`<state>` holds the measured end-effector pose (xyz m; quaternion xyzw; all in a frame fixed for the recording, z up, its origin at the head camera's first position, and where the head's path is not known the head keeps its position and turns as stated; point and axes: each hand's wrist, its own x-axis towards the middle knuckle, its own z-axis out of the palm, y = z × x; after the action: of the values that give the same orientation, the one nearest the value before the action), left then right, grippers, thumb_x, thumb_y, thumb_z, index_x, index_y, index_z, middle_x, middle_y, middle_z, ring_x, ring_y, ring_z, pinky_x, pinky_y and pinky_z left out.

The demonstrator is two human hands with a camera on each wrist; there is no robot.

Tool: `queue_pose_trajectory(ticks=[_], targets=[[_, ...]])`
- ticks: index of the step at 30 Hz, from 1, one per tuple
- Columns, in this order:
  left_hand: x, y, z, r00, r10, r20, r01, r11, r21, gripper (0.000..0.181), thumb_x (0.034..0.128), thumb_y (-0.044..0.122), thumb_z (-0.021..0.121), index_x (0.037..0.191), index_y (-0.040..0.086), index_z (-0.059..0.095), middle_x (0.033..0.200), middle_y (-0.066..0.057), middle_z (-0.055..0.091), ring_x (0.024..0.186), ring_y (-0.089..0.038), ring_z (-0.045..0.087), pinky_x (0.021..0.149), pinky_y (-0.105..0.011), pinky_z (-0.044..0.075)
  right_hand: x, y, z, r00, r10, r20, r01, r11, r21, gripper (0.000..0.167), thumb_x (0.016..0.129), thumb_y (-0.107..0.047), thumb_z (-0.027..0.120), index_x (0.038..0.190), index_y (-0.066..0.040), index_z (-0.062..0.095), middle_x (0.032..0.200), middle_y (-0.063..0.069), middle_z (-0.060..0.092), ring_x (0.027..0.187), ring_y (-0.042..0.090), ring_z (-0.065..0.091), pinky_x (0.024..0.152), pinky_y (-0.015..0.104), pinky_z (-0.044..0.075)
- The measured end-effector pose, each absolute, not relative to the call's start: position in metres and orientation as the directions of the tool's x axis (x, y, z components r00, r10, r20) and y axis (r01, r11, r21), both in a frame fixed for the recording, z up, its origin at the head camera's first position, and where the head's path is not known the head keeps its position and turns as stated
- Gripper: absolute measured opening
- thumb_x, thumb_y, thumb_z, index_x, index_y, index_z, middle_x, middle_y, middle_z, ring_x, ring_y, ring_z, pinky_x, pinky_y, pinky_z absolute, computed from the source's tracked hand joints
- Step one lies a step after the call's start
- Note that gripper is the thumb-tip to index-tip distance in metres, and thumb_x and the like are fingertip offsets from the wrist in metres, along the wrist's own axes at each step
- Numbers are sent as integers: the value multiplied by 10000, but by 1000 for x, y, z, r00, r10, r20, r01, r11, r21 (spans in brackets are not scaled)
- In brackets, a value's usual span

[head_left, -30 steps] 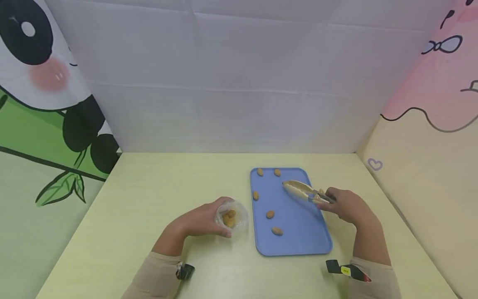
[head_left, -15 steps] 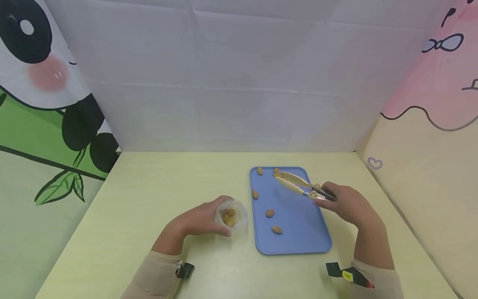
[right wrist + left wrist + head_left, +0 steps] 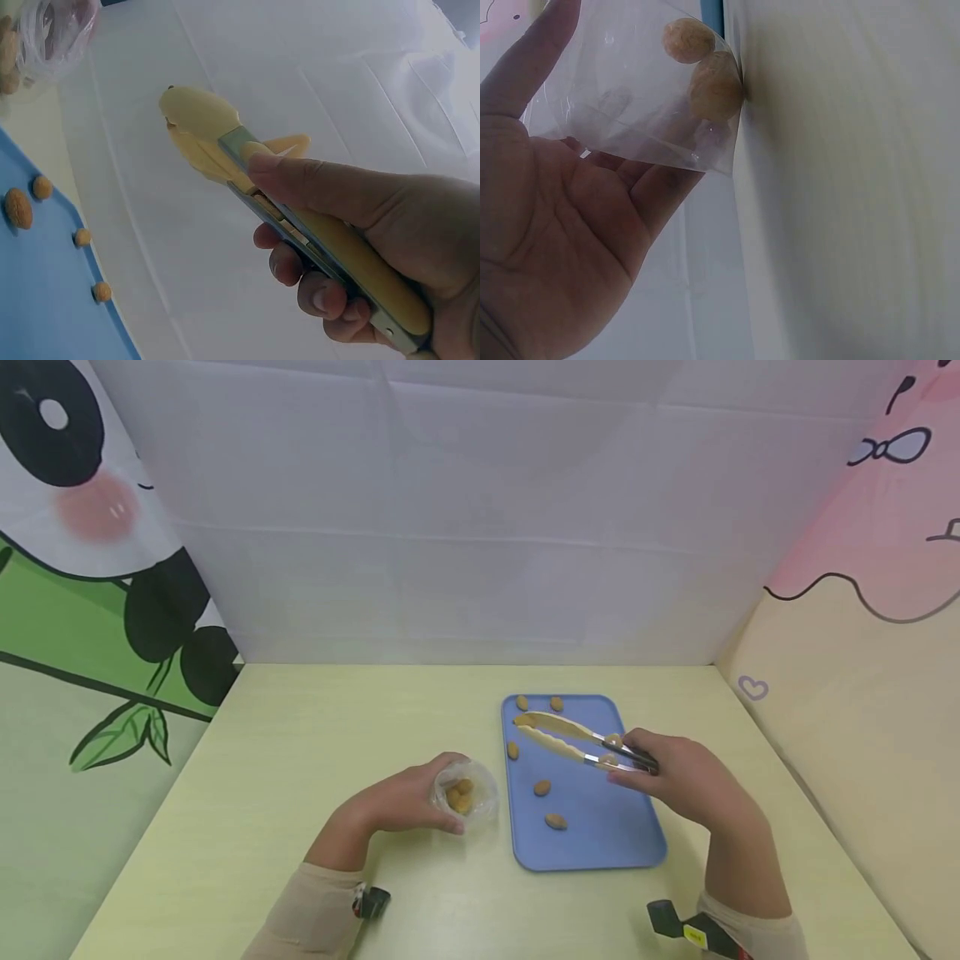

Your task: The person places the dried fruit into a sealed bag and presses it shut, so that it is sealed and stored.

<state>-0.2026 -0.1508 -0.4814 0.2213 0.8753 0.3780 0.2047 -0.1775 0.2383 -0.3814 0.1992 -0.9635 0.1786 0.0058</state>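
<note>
The left hand (image 3: 408, 797) curls round a clear plastic bag (image 3: 486, 793) standing on the table beside the tray; several brown nuts (image 3: 460, 797) lie inside it. In the left wrist view, two nuts (image 3: 716, 86) show through the bag (image 3: 630, 82). My right hand (image 3: 693, 777) grips metal tongs with cream tips (image 3: 558, 727) above the blue tray (image 3: 600, 827). A nut (image 3: 522, 720) shows at the tong tips. On the tray lie several nuts, one (image 3: 556, 821) near the front. The right wrist view has the right hand (image 3: 375, 247) squeezing the tongs (image 3: 199, 112).
The pale yellow table (image 3: 300, 718) meets a white cloth wall (image 3: 480, 568) at the back. Printed side panels stand left (image 3: 97, 693) and right (image 3: 862, 693).
The tongs have moved left across the tray's far part, with the right hand following. The left hand and the bag have stayed in place.
</note>
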Motion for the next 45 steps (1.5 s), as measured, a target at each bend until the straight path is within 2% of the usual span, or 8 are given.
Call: queue_pose_trajectory(ticks=[14, 20, 26, 28, 35, 45], targets=[[-203, -152, -483, -811, 552, -194, 220, 595, 773, 893, 714, 464, 850, 1437, 388, 331, 1289, 29, 558, 1120, -165, 521, 967, -445, 412, -166, 211, -379, -864, -491, 112, -496, 791, -357, 257, 840, -479, 730, 958, -304, 582, 659, -167, 424, 588, 11, 410, 565, 234, 364], [-204, -152, -484, -804, 564, -186, 230, 584, 779, 857, 716, 467, 850, 1408, 403, 351, 1214, 31, 580, 1047, -151, 529, 919, -420, 422, -164, 205, -381, -845, -519, 129, -527, 767, -366, 266, 834, -511, 723, 946, -321, 574, 669, -182, 425, 585, -4, 402, 554, 219, 364], [-206, -152, -485, -798, 573, -184, 236, 579, 781, 850, 720, 478, 844, 1408, 403, 350, 1076, 45, 591, 945, -155, 545, 840, -385, 432, -166, 199, -382, -879, -475, 44, -442, 775, -452, 502, 737, -662, 728, 963, -275, 501, 745, -100, 507, 552, 43, 437, 511, 245, 394], [-206, -152, -486, -798, 574, -181, 239, 578, 781, 853, 716, 480, 846, 1407, 398, 354, 1082, 49, 589, 955, -152, 543, 851, -381, 429, -167, 200, -381, -897, -442, 18, -395, 781, -484, 550, 706, -668, 751, 978, -265, 493, 751, -67, 512, 553, 65, 450, 510, 256, 404], [-207, -151, -485, -798, 576, -177, 239, 571, 785, 832, 720, 452, 852, 1396, 394, 371, 1137, 16, 581, 1005, -155, 524, 877, -392, 425, -172, 208, -381, -927, -375, -2, -327, 810, -487, 565, 678, -662, 779, 962, -262, 498, 716, -33, 506, 564, 102, 451, 508, 274, 401], [-206, -150, -484, -803, 568, -181, 232, 578, 782, 854, 718, 433, 858, 1413, 386, 363, 1264, 54, 563, 1113, -160, 527, 977, -423, 407, -183, 222, -388, -946, -324, -6, -284, 837, -468, 596, 689, -682, 760, 976, -225, 507, 746, -8, 517, 592, 127, 451, 537, 297, 404]])
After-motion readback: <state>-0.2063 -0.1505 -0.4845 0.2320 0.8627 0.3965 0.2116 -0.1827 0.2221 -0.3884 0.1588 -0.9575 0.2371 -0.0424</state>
